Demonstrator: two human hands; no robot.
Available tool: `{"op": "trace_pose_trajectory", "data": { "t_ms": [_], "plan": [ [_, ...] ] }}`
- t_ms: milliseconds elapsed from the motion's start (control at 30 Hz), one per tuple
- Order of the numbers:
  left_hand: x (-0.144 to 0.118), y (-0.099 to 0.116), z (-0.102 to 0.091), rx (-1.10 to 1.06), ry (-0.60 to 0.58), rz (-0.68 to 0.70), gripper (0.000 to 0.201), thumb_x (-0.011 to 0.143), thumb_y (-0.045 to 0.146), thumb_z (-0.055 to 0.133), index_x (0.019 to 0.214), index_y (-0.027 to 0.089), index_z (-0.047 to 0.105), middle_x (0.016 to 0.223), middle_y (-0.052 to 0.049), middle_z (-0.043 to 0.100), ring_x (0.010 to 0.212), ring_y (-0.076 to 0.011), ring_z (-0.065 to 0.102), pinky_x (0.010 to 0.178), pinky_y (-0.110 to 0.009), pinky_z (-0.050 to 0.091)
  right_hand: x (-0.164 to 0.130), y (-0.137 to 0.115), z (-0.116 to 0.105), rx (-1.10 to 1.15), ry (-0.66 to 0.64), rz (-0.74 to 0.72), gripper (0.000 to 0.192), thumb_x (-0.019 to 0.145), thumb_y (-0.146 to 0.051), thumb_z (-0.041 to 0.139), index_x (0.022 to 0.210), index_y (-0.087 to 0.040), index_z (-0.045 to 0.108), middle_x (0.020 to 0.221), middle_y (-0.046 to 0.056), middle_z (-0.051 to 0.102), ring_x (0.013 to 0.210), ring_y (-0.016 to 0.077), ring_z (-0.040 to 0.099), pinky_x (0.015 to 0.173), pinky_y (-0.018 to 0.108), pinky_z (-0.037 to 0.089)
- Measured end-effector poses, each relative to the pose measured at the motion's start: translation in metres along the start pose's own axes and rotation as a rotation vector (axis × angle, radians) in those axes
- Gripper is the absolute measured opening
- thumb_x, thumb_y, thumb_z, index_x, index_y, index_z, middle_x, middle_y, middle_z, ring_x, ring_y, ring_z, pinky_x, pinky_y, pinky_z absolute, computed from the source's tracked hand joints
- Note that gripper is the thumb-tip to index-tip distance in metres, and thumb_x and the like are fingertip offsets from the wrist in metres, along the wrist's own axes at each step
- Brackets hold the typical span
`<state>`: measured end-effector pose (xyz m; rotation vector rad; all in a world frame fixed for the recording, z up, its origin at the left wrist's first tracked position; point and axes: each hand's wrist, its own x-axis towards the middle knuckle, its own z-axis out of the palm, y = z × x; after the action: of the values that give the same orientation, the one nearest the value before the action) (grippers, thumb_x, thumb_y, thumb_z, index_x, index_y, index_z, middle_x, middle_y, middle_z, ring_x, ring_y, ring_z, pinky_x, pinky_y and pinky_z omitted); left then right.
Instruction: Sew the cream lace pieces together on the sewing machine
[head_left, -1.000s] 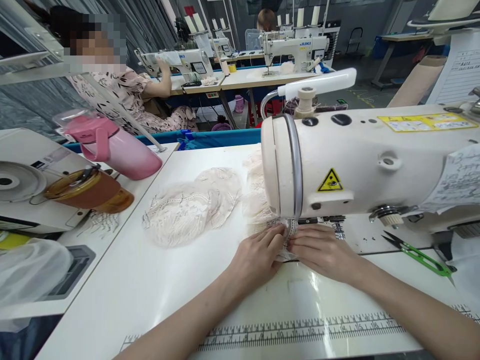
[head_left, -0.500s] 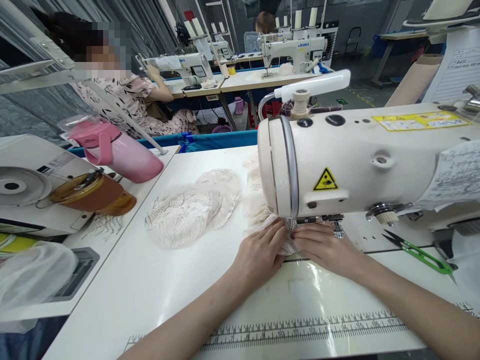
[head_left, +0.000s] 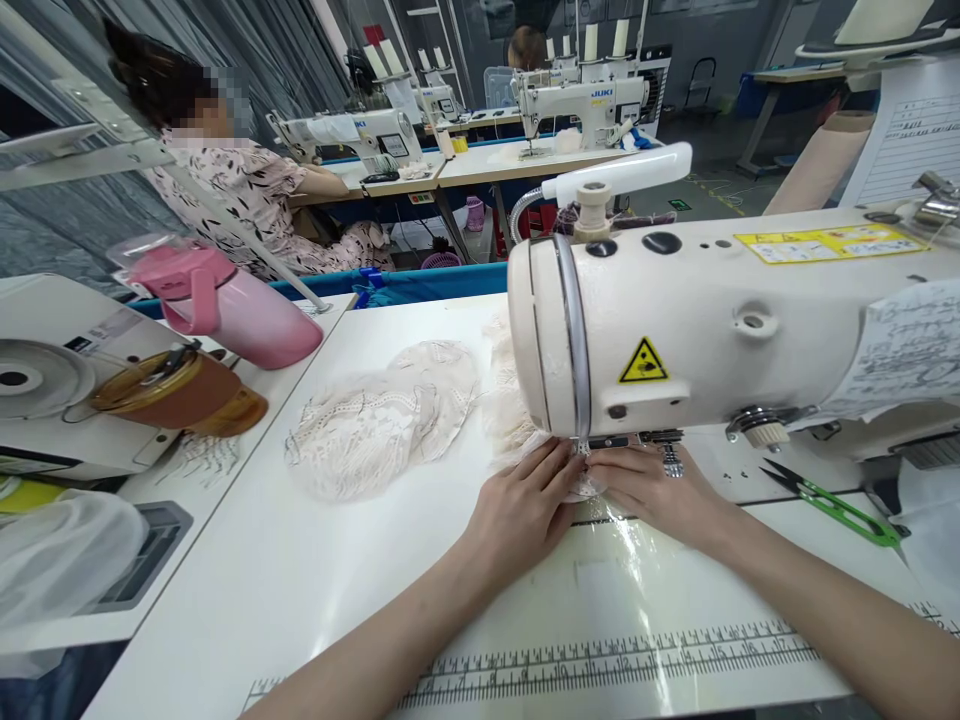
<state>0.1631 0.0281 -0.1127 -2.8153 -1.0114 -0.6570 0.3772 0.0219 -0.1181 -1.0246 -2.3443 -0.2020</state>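
Observation:
Under the head of a white sewing machine [head_left: 705,330], a piece of cream lace fabric [head_left: 586,488] lies on the bed near the needle. My left hand [head_left: 521,500] presses on this lace from the left, fingers together and pointing at the needle area. From the right, my right hand [head_left: 656,490] holds the lace's other side, its fingertips close to those of my left hand. More of the fabric spreads behind my left hand, partly hidden by the machine head. The needle tip itself cannot be made out.
Sheer lace pieces [head_left: 375,430] lie left of the machine. Green thread snips [head_left: 840,512] rest on the right. A pink bottle [head_left: 240,310] and an amber cup [head_left: 184,390] stand at left. A ruler strip [head_left: 570,670] marks the front edge. A co-worker [head_left: 232,200] sits beyond.
The lace between my hands has slid a little away from me, with less showing in front of the needle area. My fingertips are closer together. The co-worker's raised arm has come down.

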Motion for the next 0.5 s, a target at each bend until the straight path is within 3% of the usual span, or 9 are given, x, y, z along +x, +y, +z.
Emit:
{"op": "trace_pose_trajectory", "data": {
  "t_ms": [133,333,500],
  "plan": [
    [0.001,0.001,0.000,-0.009,-0.029,-0.002,0.038,0.088,0.018,0.046,0.125,0.016,0.056,0.127,-0.012,0.060,0.118,-0.0279,0.056,0.084,-0.040,0.058,-0.002,0.002,-0.001,-0.013,0.036,0.015,0.021,0.088,-0.015,0.052,0.098,-0.026,0.065,0.101,-0.001,0.070,0.086,0.0190,0.067,0.078,0.036,0.051],
    [0.001,0.000,0.002,-0.018,-0.072,-0.011,0.038,0.090,0.020,0.045,0.127,0.015,0.054,0.131,-0.013,0.056,0.121,-0.0292,0.053,0.081,-0.041,0.058,-0.004,0.005,-0.011,0.067,-0.033,0.051,0.033,0.090,-0.013,0.043,0.104,-0.033,0.066,0.104,0.000,0.070,0.089,0.0183,0.067,0.069,0.034,0.058],
    [0.001,-0.001,0.004,-0.014,-0.049,0.009,0.033,0.094,0.021,0.044,0.124,0.015,0.054,0.130,-0.012,0.057,0.122,-0.0266,0.053,0.081,-0.037,0.058,-0.005,0.004,-0.007,0.097,-0.019,0.069,0.035,0.091,-0.014,0.043,0.113,-0.032,0.064,0.098,-0.001,0.071,0.079,0.0174,0.068,0.065,0.031,0.058]
  ]
}}
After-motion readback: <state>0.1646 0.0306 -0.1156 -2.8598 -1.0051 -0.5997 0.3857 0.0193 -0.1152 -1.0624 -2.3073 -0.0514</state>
